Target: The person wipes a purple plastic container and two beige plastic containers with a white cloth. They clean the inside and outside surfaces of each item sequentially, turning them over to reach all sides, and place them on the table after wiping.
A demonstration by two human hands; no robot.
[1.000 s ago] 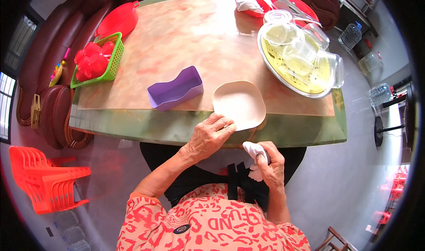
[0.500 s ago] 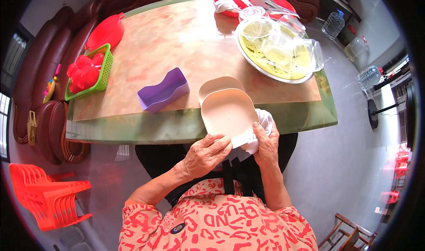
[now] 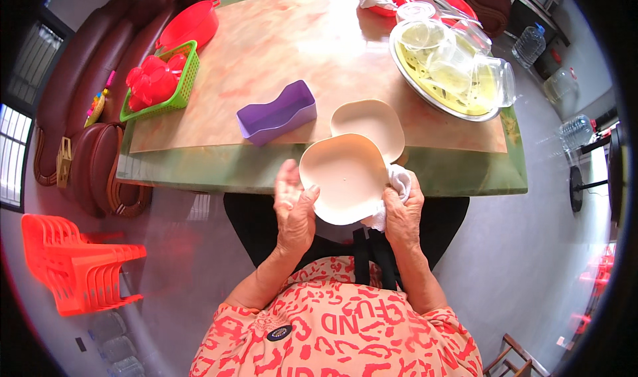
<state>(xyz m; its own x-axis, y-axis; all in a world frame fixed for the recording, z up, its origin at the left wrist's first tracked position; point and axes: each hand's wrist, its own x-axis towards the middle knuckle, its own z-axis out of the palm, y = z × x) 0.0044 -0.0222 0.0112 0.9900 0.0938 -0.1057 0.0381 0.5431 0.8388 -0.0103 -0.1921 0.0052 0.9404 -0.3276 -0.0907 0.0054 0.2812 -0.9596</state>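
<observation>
Cream rounded-square dish held between two hands at the near edge of the bench.
The dish (image 3: 344, 178), hollow side toward the wearer, sits directly between the left hand (image 3: 292, 207) and the right hand (image 3: 403, 214); nearly as broad as long, it shows no clear long axis, and neither hand is plainly nearer. The right hand is closed on a bunched white cloth (image 3: 399, 181) at the dish's right rim. The left hand is spread, thumb over the left rim, its fingers blurred; whether they touch the underside I cannot tell. Just beyond, partly overlapped in view, a second cream dish (image 3: 369, 124) rests on the bench (image 3: 219, 171), right of a purple notched box (image 3: 278, 116).
</observation>
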